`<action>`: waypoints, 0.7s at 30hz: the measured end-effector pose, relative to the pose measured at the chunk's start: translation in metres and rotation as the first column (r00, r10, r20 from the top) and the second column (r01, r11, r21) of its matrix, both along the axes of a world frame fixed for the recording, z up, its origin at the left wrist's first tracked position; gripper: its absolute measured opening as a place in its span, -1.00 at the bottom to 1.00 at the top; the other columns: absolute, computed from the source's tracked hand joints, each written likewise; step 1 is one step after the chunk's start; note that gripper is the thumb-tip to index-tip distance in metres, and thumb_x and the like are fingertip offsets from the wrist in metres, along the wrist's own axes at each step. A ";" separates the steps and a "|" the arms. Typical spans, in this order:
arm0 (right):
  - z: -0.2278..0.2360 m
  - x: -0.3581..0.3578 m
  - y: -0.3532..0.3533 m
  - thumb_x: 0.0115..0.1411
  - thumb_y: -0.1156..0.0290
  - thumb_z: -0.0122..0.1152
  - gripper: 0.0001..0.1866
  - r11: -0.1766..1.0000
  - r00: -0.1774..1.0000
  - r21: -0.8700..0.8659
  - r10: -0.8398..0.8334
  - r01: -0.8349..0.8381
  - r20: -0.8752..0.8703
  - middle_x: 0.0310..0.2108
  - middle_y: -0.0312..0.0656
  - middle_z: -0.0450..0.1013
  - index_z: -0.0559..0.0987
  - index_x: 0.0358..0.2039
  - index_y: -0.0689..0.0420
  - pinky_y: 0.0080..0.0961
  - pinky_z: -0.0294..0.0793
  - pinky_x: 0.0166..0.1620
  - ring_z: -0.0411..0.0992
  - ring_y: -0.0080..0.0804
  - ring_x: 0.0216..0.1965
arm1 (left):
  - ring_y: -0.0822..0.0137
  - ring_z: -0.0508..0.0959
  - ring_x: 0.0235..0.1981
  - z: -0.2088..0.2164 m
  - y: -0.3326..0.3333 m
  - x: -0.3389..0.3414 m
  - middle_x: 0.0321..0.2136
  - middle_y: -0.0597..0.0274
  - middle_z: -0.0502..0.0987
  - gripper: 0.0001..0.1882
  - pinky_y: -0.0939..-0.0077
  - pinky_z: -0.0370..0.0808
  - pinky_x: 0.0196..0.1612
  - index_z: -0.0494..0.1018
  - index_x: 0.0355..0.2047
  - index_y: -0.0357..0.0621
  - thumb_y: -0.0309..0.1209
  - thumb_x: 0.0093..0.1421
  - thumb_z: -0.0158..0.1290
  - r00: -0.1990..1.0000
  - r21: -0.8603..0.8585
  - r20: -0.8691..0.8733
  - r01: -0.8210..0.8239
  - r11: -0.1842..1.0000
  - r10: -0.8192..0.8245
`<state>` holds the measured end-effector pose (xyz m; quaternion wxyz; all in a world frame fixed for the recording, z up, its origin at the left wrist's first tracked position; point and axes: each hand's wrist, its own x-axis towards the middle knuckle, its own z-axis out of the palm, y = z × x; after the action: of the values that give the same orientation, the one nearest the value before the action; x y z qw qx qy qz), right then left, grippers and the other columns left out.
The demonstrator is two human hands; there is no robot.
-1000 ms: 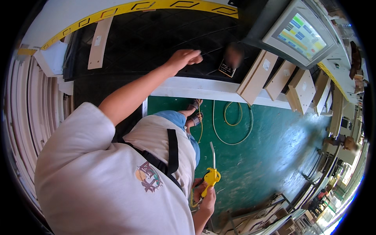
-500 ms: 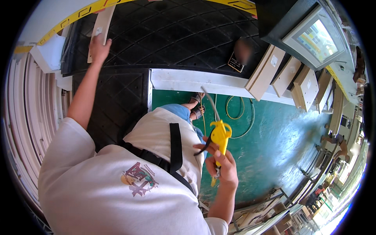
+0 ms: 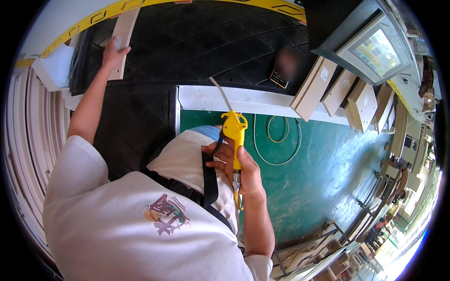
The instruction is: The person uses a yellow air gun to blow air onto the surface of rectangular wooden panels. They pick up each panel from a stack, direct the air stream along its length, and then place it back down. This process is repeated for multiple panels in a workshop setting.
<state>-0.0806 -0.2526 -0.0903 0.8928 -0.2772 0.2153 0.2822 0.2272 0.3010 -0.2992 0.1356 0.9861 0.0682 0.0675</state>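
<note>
My right hand is wrapped round the handle of a yellow air blow gun, in front of my waist. Its thin metal nozzle points up and to the far left, and a yellow hose hangs from the fitting below the hand. The fingers lie by the black trigger lever. At the far left, my left arm reaches out over a black surface. There my left hand grips a long pale wooden board by its near part, thumb on its face. Some fingers are hidden.
Several drilled wooden boards lean along a white ledge at the right, under a grey-framed screen. A small dark tag lies on the black surface. A hose loops on the green floor. Another person is far right.
My right hand has brought the blow gun up and to the left, its nozzle now over the black surface. The left hand and the board have shifted slightly.
</note>
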 end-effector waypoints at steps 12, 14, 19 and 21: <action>0.004 0.025 0.004 0.55 0.07 -0.02 -0.55 0.802 0.931 -0.511 0.364 -0.309 0.008 -0.19 -0.32 0.57 0.44 0.17 0.19 -0.64 0.49 -0.32 0.40 -0.67 -0.47 | -0.06 0.27 0.42 0.064 -0.067 -0.032 0.38 -0.07 0.28 0.12 0.18 0.24 0.45 0.15 0.45 -0.15 -0.30 -0.10 0.49 0.871 -0.118 -0.184 0.441 0.890 -0.456; 0.001 0.030 0.005 0.54 0.10 -0.01 -0.57 0.684 0.897 -0.634 0.441 -0.360 -0.033 -0.21 -0.19 0.61 0.44 0.15 0.20 -0.46 0.54 -0.33 0.50 -0.45 -0.48 | -0.08 0.27 0.41 0.070 -0.116 -0.034 0.38 -0.08 0.28 0.13 0.14 0.23 0.45 0.17 0.44 -0.15 -0.22 -0.11 0.49 0.830 -0.111 -0.175 0.518 0.848 -0.529; 0.019 0.026 0.010 0.46 0.19 0.08 -0.58 0.260 0.770 -0.941 0.638 -0.218 -0.002 -0.16 0.30 0.57 0.42 0.12 0.28 0.07 0.55 -0.13 0.53 0.41 -0.17 | -0.08 0.23 0.41 0.075 -0.203 -0.049 0.38 -0.03 0.24 0.11 0.07 0.15 0.46 0.20 0.45 -0.08 -0.19 -0.10 0.49 0.781 -0.068 -0.164 0.600 0.797 -0.602; 0.021 0.017 0.019 0.45 0.21 0.10 -0.58 0.159 0.819 -0.983 0.573 -0.090 0.017 -0.21 0.26 0.56 0.41 0.14 0.27 0.03 0.53 -0.14 0.55 0.32 -0.19 | -0.08 0.24 0.38 0.080 -0.224 -0.058 0.36 -0.01 0.25 0.12 0.07 0.17 0.45 0.20 0.45 -0.04 -0.20 -0.11 0.50 0.723 -0.118 -0.225 0.646 0.754 -0.654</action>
<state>-0.0641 -0.2337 -0.0696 0.4665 -0.8512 0.0901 0.2229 0.1695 0.0770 -0.2193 0.1564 0.9454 -0.2636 -0.1111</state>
